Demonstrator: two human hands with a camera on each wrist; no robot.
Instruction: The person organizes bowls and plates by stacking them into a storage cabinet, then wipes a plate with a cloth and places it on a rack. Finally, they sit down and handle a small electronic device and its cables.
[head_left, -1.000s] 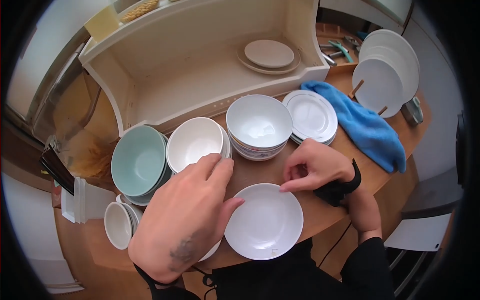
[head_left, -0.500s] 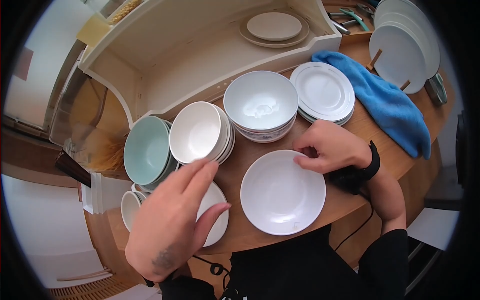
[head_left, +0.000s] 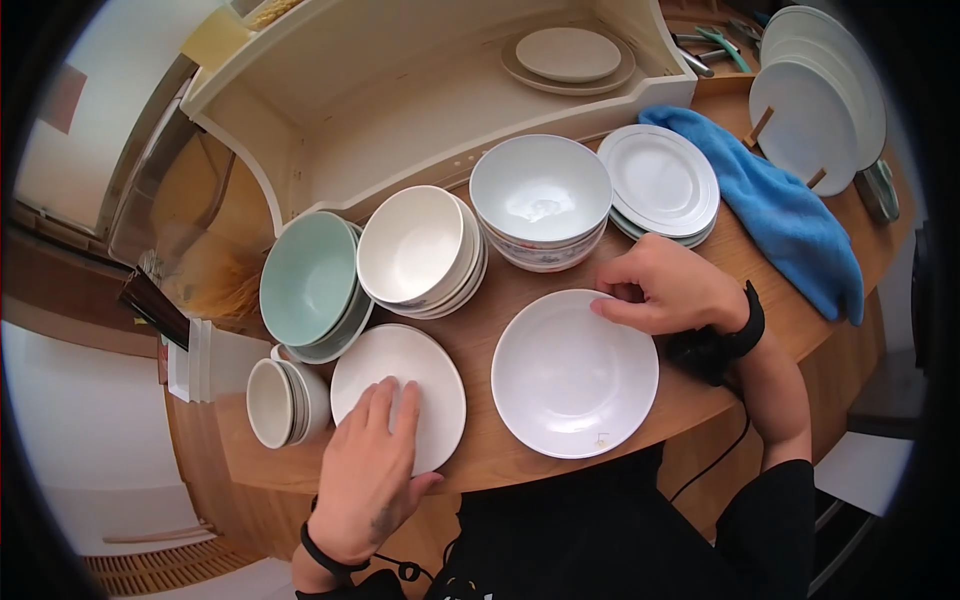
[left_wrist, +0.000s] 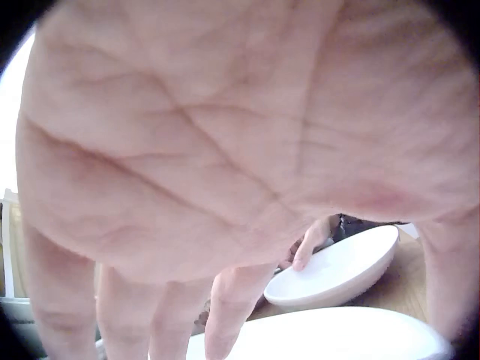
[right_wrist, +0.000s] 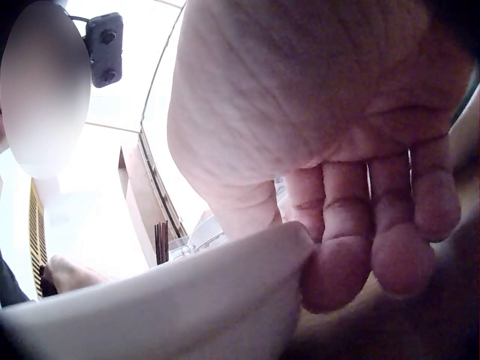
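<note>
A shallow white bowl [head_left: 570, 375] stands near the table's front edge, tilted in the left wrist view. My right hand [head_left: 675, 290] pinches its rim at the upper right, thumb on the inner side and curled fingers outside, as the right wrist view shows on the bowl [right_wrist: 172, 300]. To the left lies a flat white plate [head_left: 435, 365]. Over its lower half is my left hand [head_left: 370, 480], fingers extended and thumb spread out at the plate's near edge; whether the fingertips touch the plate cannot be told.
Behind stand stacked green bowls [head_left: 308, 280], cream bowls [head_left: 412, 245], patterned bowls [head_left: 540, 190] and small plates [head_left: 660, 180]. Cups [head_left: 272, 400] sit at the left. A blue cloth [head_left: 770, 225] lies at the right, beside upright plates [head_left: 805, 125]. A cream shelf [head_left: 400, 120] stands at the back.
My left hand has moved down from near the cream bowls to the flat plate, uncovering more of it. My right hand stays at the bowl's rim. The head view has shifted.
</note>
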